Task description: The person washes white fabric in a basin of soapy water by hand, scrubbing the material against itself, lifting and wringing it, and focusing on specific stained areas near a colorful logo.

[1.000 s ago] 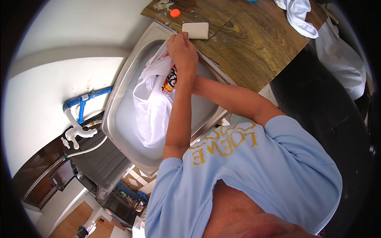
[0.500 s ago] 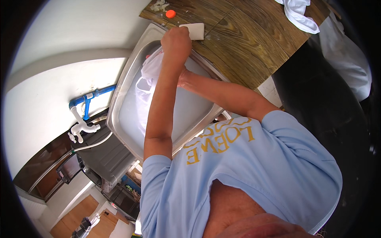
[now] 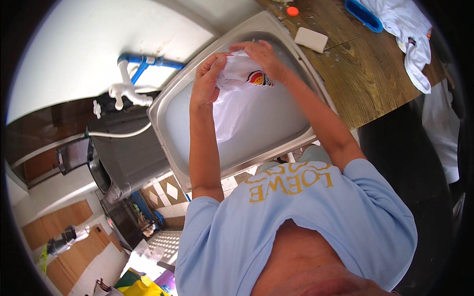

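Observation:
A wet white garment [image 3: 231,111] with a red, yellow and black emblem is held up over a metal sink basin [image 3: 161,135] of cloudy water. Its lower part trails into the water. My left hand [image 3: 208,81] grips the garment's upper left edge, thumb on top. At its upper right, my right hand [image 3: 262,58] has hold of the cloth near the emblem, with some fingers raised and partly curled.
Right of the sink, a wooden counter [image 3: 365,79] bears a pale soap-like block [image 3: 311,39], an orange cap [image 3: 292,11], a blue brush [image 3: 364,16] and another white garment [image 3: 402,29]. A white tap [image 3: 123,91] on blue pipe is at the left wall.
My hands, one crossing over the other before, have come apart and now spread the garment between them. Its emblem has come into sight. The whole view has shifted, showing the blue brush.

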Motion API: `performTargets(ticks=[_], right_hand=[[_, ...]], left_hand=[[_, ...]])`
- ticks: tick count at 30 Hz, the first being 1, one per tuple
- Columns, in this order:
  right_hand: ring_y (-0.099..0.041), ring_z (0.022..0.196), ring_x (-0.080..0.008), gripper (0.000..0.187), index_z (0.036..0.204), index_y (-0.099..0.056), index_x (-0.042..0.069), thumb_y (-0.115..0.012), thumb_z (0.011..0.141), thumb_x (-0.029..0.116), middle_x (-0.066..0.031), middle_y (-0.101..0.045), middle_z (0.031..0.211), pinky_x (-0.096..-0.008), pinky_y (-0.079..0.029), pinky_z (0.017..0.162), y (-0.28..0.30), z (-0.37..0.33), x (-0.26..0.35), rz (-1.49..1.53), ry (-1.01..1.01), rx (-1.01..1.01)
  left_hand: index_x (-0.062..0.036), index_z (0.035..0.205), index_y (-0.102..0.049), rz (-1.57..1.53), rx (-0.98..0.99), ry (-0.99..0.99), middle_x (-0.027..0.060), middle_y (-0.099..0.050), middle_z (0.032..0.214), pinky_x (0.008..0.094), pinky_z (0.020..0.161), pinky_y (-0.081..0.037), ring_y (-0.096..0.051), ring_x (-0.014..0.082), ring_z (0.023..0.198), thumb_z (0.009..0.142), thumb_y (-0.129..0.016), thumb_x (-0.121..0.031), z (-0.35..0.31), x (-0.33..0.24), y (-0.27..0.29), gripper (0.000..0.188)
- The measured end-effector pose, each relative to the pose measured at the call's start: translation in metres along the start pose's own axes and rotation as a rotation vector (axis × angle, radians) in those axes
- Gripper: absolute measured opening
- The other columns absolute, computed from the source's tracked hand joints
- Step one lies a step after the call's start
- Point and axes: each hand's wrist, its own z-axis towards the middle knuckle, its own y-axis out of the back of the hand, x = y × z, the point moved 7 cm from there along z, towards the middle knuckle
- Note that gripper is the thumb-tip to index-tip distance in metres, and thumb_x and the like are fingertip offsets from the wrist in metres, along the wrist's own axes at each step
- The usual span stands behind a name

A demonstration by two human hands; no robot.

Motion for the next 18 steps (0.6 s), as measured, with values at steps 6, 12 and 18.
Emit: performTargets(ticks=[6,12,18], right_hand=[[-0.05,0.084,-0.0066,0.015,0.083,-0.06,0.006,-0.056,0.09,0.019,0.001,-0.056,0.087,-0.0243,-0.04,0.075,-0.037,0.001,-0.028,0.301,-0.242,0.318],[-0.056,0.076,-0.0105,0.017,0.07,-0.057,0.006,-0.068,0.083,0.012,-0.0016,-0.061,0.08,-0.0265,-0.047,0.071,-0.051,-0.011,-0.032,0.776,-0.306,-0.035],[-0.056,0.073,-0.0149,0.02,0.078,-0.051,0.009,-0.068,0.085,0.017,-0.0029,-0.057,0.074,-0.0304,-0.049,0.071,-0.092,-0.026,-0.069,1.126,-0.567,-0.306]], left_hand=[[-0.0035,0.095,-0.065,-0.101,-0.124,0.01,0.0016,-0.064,0.086,0.0237,0.068,-0.049,-0.059,0.0083,0.075,0.091,-0.06,-0.019,-0.028,0.032,0.049,0.017],[-0.0076,0.082,-0.061,-0.149,-0.125,-0.009,-0.0001,-0.063,0.082,0.0228,0.064,-0.047,-0.056,0.0072,0.071,0.09,-0.061,-0.016,-0.032,0.06,0.075,0.011],[-0.0065,0.072,-0.059,-0.18,-0.218,-0.114,0.0007,-0.061,0.074,0.0228,0.06,-0.045,-0.055,0.0086,0.067,0.084,-0.064,-0.009,-0.022,0.072,0.089,0.013]])
